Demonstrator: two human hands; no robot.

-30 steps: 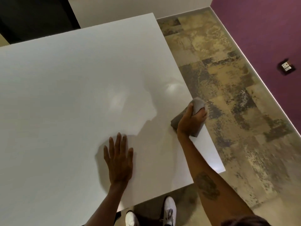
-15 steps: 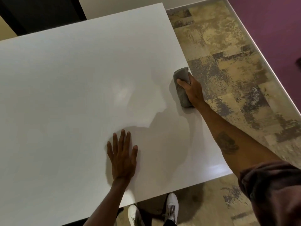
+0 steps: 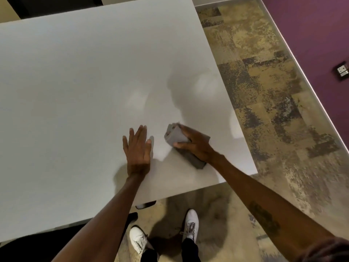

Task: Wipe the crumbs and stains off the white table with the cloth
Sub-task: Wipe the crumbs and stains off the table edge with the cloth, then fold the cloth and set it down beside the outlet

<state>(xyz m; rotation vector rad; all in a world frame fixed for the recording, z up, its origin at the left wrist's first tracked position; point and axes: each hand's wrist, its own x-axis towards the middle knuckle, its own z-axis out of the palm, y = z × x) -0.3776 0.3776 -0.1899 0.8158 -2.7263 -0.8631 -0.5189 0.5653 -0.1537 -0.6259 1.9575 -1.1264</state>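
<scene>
pulled back near the flat, open left hand (image 3: pixel 138 148), right hand (image 3: pixel 196 143) presses cloth (image 3: pixel 177 138) on table (image 3: pixel 75 82).

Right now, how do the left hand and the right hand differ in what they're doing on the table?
The left hand lies flat and empty, fingers straight; the right hand is curled over the grey cloth, pressing it down. The left hand sits further from the table's right edge; the right hand sits nearer to it. Both rest on the white top, near its front edge.
</scene>
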